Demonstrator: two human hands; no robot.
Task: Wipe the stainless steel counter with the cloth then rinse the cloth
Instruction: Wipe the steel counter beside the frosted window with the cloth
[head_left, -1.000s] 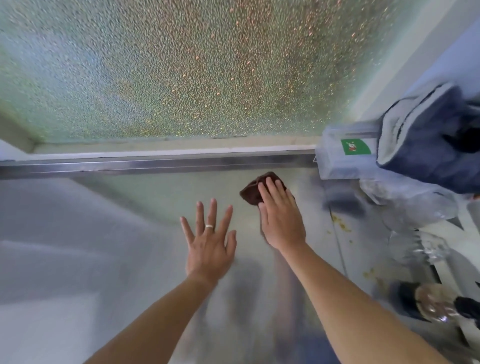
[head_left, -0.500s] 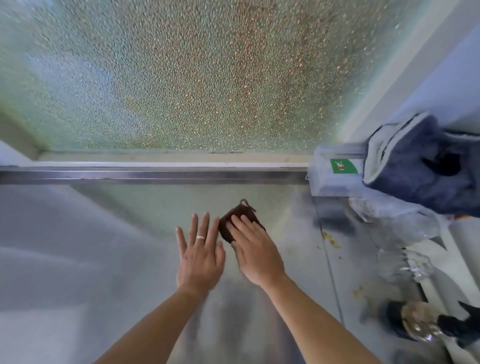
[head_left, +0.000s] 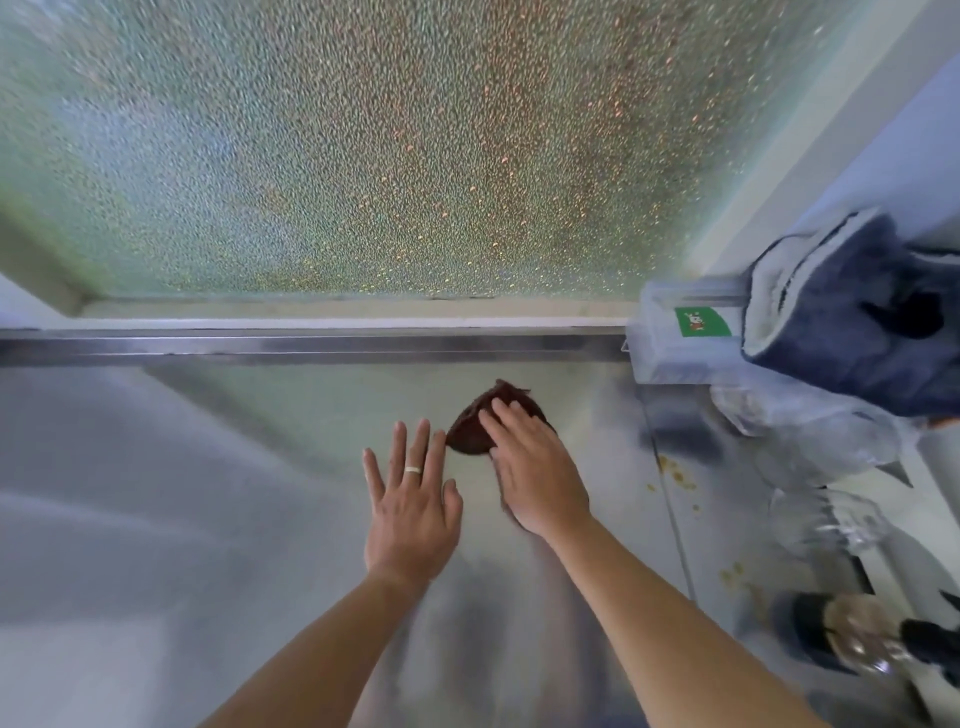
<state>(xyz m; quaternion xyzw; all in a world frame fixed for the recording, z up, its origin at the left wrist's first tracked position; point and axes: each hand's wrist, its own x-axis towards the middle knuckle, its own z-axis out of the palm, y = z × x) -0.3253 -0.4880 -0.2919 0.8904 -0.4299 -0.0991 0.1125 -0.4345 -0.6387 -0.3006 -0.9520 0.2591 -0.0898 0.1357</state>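
Item 1, right hand (head_left: 535, 475): my fingers (head_left: 511, 426) lie straight and close together, flat on top of the cloth, pressing it to the steel; nothing curled, nothing pinched.

Item 2, cloth (head_left: 470, 428): dark brown, bunched small, directly under and just ahead of my right fingertips, its far tip pointing toward the window. It sits on the back half of the counter, near the raised rear lip.

Item 3, left hand (head_left: 413, 512): fingers spread and straight, palm down over the steel, holding nothing; its fingertips just beside the cloth's left edge. I cannot tell whether the palm touches.

Item 4, stainless steel counter (head_left: 218, 467): yellow crumbs (head_left: 675, 475) lie to the right of the cloth, past a seam. I judge the next stroke runs rightward; the right hand is the nearer.

Item 5, periphery: frosted window (head_left: 363, 156), blue towel (head_left: 852, 312).
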